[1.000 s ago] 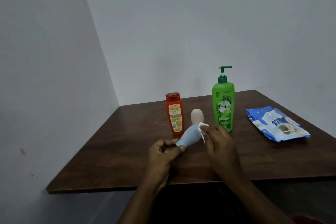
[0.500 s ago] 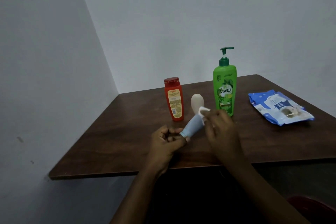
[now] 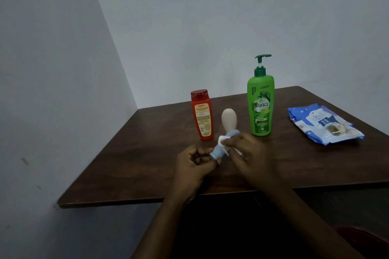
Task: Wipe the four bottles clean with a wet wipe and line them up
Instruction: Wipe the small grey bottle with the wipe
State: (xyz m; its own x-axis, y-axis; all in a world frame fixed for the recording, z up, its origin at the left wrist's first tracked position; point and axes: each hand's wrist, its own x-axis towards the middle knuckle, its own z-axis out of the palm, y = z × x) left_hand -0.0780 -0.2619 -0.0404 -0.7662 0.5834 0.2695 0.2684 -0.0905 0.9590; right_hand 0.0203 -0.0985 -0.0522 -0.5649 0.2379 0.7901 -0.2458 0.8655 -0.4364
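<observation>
Light-blue bottle [image 3: 219,147] sits tilted at the frame's centre, above the brown table [image 3: 136,164]. The left hand [image 3: 193,166] pinches its lower end, and the right hand [image 3: 252,153] presses a white wipe [image 3: 222,139] against its side. Behind stand a red bottle [image 3: 202,115], a cream bottle [image 3: 229,118] and a green pump bottle [image 3: 260,107]. A wipes pack [image 3: 324,124] lies at the right.

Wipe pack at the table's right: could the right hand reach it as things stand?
Probably yes. Only bare table lies between the right hand and the wipe pack, though that hand holds a wipe against the light blue bottle.
</observation>
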